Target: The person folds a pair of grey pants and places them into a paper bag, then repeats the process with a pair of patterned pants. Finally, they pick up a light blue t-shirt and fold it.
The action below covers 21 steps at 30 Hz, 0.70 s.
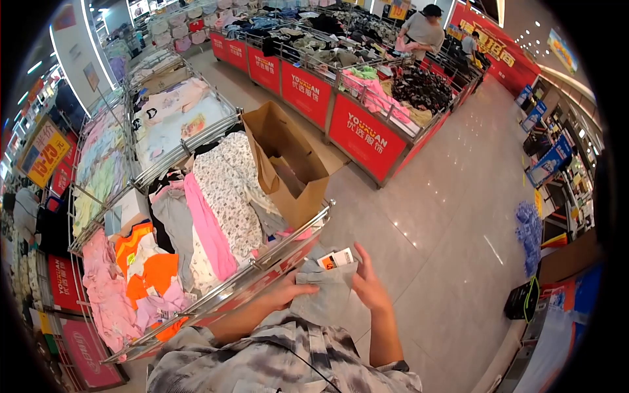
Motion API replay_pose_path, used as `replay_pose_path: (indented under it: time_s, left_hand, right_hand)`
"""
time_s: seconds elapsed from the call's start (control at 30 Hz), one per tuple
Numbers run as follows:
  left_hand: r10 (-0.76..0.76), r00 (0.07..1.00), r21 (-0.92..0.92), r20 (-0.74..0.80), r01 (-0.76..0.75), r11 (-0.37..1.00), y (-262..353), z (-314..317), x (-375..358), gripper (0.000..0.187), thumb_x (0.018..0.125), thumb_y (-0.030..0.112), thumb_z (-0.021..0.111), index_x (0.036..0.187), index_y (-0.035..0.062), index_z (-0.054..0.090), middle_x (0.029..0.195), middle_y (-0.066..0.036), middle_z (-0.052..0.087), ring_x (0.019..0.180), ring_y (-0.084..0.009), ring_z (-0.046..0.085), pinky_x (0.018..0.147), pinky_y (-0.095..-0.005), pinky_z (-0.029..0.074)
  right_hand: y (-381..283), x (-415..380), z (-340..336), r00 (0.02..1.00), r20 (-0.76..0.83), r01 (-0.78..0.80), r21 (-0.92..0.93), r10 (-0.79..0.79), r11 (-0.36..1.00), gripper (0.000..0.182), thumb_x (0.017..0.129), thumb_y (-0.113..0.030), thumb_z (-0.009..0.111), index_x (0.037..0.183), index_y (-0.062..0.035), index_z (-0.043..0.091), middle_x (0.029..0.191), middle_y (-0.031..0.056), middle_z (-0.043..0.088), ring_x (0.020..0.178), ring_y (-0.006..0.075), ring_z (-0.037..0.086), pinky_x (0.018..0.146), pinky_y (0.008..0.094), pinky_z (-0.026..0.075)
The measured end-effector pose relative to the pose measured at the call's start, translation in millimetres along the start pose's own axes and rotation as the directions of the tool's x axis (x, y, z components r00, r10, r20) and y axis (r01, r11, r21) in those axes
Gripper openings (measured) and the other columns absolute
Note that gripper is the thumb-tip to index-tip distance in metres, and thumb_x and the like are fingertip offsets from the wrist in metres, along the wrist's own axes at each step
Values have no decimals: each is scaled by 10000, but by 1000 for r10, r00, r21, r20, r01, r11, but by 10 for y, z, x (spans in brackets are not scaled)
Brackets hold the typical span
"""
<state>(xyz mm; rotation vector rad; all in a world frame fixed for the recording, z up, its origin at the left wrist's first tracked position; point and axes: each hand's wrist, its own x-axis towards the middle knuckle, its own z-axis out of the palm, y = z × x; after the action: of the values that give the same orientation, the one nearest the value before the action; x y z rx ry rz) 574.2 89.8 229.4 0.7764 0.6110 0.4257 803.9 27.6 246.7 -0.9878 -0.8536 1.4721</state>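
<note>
A folded light-grey garment point(322, 298) is held in front of my chest, just beyond the rail of the clothing bin. My left hand point(283, 292) grips its left side, with the thumb lying over the cloth. At the right edge, my right hand point(371, 285) holds the cloth beside the tag, its index finger pointing up. A white price tag point(335, 259) with an orange patch shows at the garment's top edge. The fingers behind the cloth are hidden, and so is the garment's exact kind.
An open brown paper bag point(298, 211) stands at the corner of the metal-railed bin point(288, 241). Floral, pink, grey and orange clothes point(226, 190) lie in it. Red-panelled bins point(357, 137) stand across the aisle, where a person point(422, 33) handles clothing. Tiled floor point(452, 262) lies right.
</note>
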Motion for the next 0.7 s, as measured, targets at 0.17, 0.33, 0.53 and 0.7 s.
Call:
replay_pose_path:
  time_s: [0.17,0.33,0.53,0.7]
  left_hand:
    - [437,897,316,63,-433,844,707,147,124,537,816,39,719,1292,30,473,1194,-22,578,1090,-112,533,942,-296,433]
    - [501,862,397,71,-485,779,1431,209,50,634,805,131,745,1335,47,406,1234,-41,528,1120,-118,494,941,-299,424]
    - [610,784,163,117,-621,767,1755,-265,127,948,793,82,731,1494,59,93,1473,-95,279,1313,-223,372,977,-396,446]
    - [639,768,3,49,-639,769,1925,-493,222,847,872,69,609,1497,47,39,1511,-130,194,1322,-264,363,975,-455,470]
  right_hand:
    - [-185,444,271,992,29,126,-123,-124,984,790,792,-149,752,1424,-18,296,1353,95,452,1212,162,448,999,342,392]
    - [-1189,1137,721,989,65,146,-359,-131,922,512,774,-32,740,1235,-11,519,1143,46,610,1047,140,565,921,315,460]
    - [-1840,2203,1177,981,192,88,-312,-28,946,431,807,-24,689,1211,-23,541,1118,49,630,1014,158,602,895,325,485]
    - [-1823,3060,1212,923,318,-164,-185,217,969,429,849,13,591,1263,0,480,1161,126,620,1031,244,630,923,391,503]
